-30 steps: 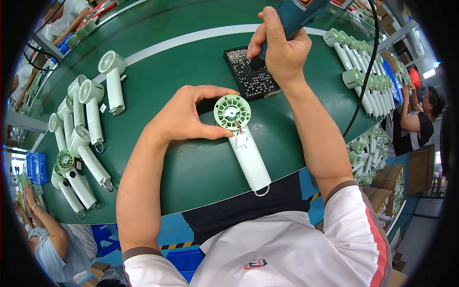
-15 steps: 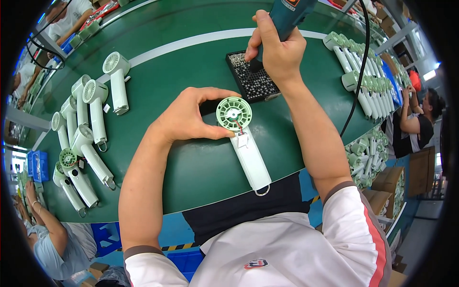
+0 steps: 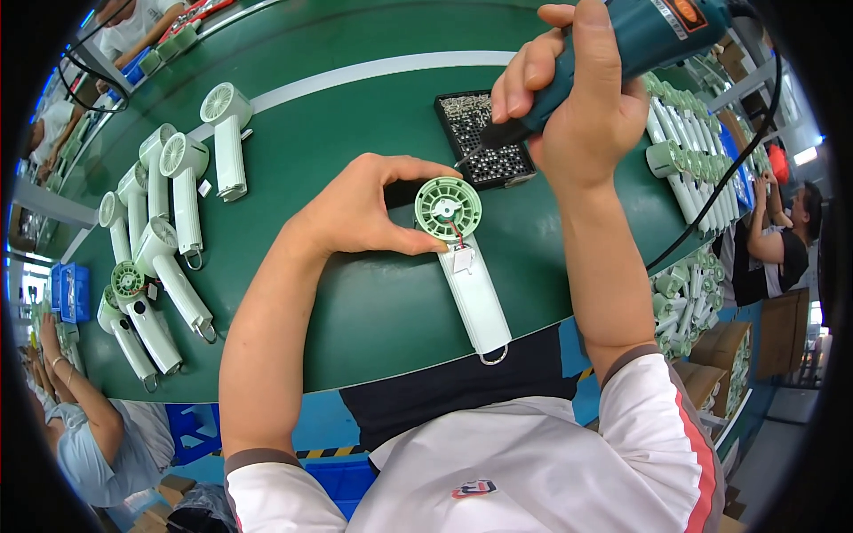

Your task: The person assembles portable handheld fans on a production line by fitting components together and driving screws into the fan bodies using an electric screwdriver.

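The open fan [image 3: 462, 266] lies flat on the green surface [image 3: 373, 311], just in front of the person. Its round head [image 3: 448, 207] points away from the person and its long white handle points back toward them. The cover is off, so you can see the green ring inside and a thin red wire.

The left hand [image 3: 364, 213] is curled around the left side of the round head. Thumb and fingers pinch its edge and hold it steady.

The right hand [image 3: 577, 107] is closed tight around a blue-green electric screwdriver [image 3: 640, 44]. The tool is up in the air, above and to the right of the fan head. Its thin tip [image 3: 468, 157] points down at the near edge of the black screw tray [image 3: 484, 133], which sits just behind the fan head. I cannot tell if a screw is on the tip.

It looks like the screwing on this fan is not done yet. The tip is by the tray, not on the fan, and I cannot see any screw in the head. So this fan seems to be at the start of its turn.

To the left of the fan, a bunch of other white fans [image 3: 160, 240] lie in rows. Most have their covers on. To the right of it, many more fans [image 3: 693, 151] lie side by side, past a black cord [image 3: 711, 213].
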Demonstrator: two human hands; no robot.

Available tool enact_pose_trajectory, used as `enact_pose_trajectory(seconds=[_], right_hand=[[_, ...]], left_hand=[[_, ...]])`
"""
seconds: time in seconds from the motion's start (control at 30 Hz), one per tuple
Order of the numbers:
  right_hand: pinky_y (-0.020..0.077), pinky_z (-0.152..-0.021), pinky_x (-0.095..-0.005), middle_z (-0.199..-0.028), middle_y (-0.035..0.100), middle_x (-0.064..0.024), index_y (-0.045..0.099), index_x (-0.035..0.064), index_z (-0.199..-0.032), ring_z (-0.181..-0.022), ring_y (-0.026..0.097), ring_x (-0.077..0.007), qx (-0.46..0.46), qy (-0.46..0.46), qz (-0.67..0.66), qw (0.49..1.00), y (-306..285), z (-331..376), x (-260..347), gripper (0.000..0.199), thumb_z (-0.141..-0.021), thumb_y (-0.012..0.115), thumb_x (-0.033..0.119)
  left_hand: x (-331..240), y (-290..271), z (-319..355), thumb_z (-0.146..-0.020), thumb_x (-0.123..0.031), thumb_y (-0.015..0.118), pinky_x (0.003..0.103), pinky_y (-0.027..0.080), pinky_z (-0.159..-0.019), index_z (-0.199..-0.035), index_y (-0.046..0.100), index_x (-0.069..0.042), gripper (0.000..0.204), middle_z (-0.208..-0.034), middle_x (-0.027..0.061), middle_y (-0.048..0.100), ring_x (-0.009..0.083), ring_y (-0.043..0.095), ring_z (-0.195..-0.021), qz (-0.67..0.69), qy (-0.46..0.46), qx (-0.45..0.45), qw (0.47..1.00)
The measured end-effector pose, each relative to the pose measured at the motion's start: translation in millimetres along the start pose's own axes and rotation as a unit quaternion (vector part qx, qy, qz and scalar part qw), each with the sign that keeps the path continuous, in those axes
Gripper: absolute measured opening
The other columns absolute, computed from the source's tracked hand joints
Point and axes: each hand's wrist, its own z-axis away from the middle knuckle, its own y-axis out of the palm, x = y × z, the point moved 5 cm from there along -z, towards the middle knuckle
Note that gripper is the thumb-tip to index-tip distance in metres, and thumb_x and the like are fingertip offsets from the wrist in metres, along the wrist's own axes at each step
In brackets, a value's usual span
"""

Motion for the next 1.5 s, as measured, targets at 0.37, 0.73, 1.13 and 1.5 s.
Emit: enact_pose_trajectory(seconds=[0.37, 0.73, 1.13, 1.5], right_hand=[[0.0467, -0.043, -0.0309, -0.058, 0.057, -0.0072, 0.061, -0.0074, -0.102, -0.045, 0.055, -0.0157, 0.057, 0.011, 0.047, 0.997, 21, 18, -7, 0.024, -0.105, 0.062, 0.016], [0.0486, -0.045, -0.0305, -0.061, 0.061, -0.0063, 0.064, -0.0044, -0.093, -0.047, 0.059, -0.0143, 0.159, -0.033, 0.102, 0.981, 25, 21, -29, 0.022, -0.102, 0.068, 0.016], [0.045, -0.046, -0.028, -0.061, 0.06, -0.0041, 0.064, -0.0017, -0.096, -0.047, 0.057, -0.0119, 0.222, -0.042, 0.132, 0.965, 29, 26, -39, 0.015, -0.099, 0.068, 0.012], [0.0473, -0.043, -0.0293, -0.06, 0.059, -0.0063, 0.063, -0.005, -0.097, -0.045, 0.058, -0.0155, 0.01, -0.017, 0.087, 0.996, -39, -26, -41, 0.026, -0.104, 0.064, 0.02]], left_hand=[[6, 1, 0, -0.065, -0.014, 0.094, 0.032, 0.048, -0.107, -0.131, 0.067, 0.003, 0.074, -0.12, 0.0109, 0.074, 0.0156, 0.067, -0.111, 0.014, -0.02, 0.012, 1.0], [7, 0, 2, -0.065, -0.021, 0.094, 0.031, 0.051, -0.098, -0.122, 0.071, 0.004, 0.067, -0.109, 0.0119, 0.075, 0.0172, 0.069, -0.101, 0.005, -0.018, 0.003, 1.0], [2, 1, 3, -0.065, -0.018, 0.094, 0.031, 0.051, -0.094, -0.116, 0.072, 0.003, 0.059, -0.103, 0.0085, 0.076, 0.0132, 0.066, -0.096, 0.009, -0.031, 0.006, 0.999], [-1, 3, 0, -0.062, -0.012, 0.093, 0.034, 0.046, -0.11, -0.128, 0.069, 0.004, 0.072, -0.119, 0.0103, 0.073, 0.0177, 0.066, -0.114, 0.03, -0.068, 0.008, 0.997]])
